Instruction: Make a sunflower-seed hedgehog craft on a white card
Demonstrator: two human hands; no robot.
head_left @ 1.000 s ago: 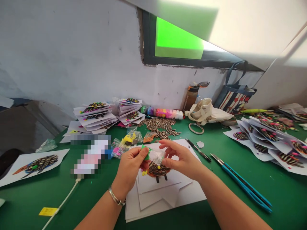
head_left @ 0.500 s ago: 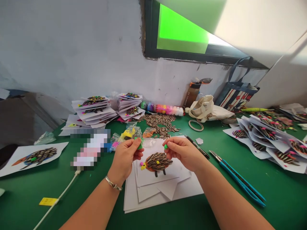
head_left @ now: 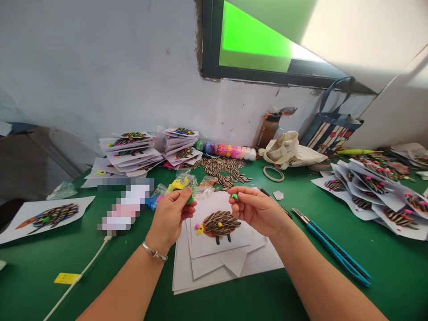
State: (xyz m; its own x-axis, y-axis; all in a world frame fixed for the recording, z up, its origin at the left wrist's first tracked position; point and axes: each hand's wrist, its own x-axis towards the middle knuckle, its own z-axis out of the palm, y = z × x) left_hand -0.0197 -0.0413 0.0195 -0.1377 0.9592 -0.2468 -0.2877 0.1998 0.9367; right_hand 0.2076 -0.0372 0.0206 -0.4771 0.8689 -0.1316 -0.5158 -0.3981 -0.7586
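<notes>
My right hand [head_left: 257,209] is closed in a pinch on a small green clay ball [head_left: 235,196], held above the papers. Between the thumb and fingers of my left hand [head_left: 174,211] is a larger lump of green clay [head_left: 191,196], partly hidden by the fingers. Below and between the hands lies a picture of a bird [head_left: 220,227] on a white sheet, its body covered with striped sunflower seeds. It has a yellow and pink head piece, a yellow dot and dark legs. More white sheets [head_left: 230,278] lie under it.
Loose sunflower seeds [head_left: 224,169] and small clay bags [head_left: 180,183] lie behind the hands. A blue-handled craft knife [head_left: 327,240] and tape roll [head_left: 273,174] are on the right. Stacks of seed pictures stand left [head_left: 130,156] and right [head_left: 371,191]. A white cable [head_left: 83,267] crosses the left side.
The fingers of my right hand have turned and opened out slightly around the small green ball. My left hand has shifted a little to the left, still holding its lump.
</notes>
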